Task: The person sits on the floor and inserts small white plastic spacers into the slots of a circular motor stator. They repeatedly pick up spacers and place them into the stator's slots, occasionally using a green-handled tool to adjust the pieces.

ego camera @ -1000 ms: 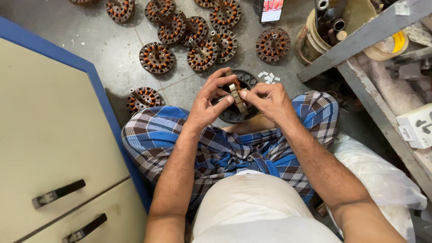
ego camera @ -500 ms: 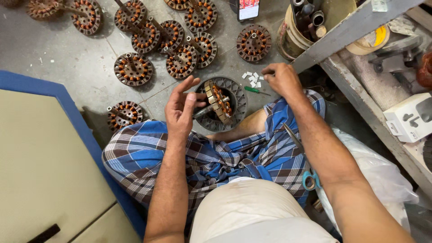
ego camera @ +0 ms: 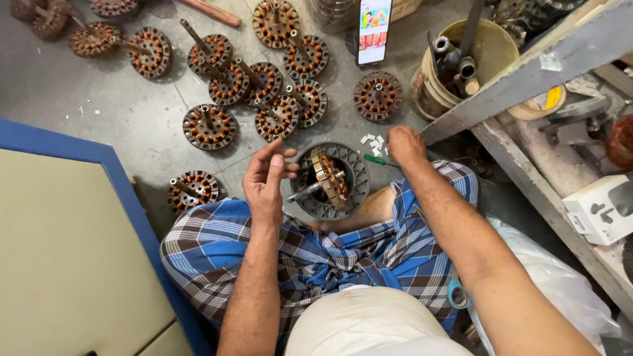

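A blue-edged cream cabinet filled the lower left of the frame, and grey concrete floor spread across the top. Wound fan stators, copper coils on dark cores, lay scattered over the upper left and centre. At mid-frame a grey ribbed motor housing sat on the floor against the person's checked cloth, with a wound stator standing tilted on edge inside it, shaft pointing lower left. The left hand was open, fingers loosely spread just beside the stator, gripping nothing. The right hand curled over small white slips near a green screwdriver; its grip could not be made out. Unsupported, the tilted stator could topple and scrape its windings.
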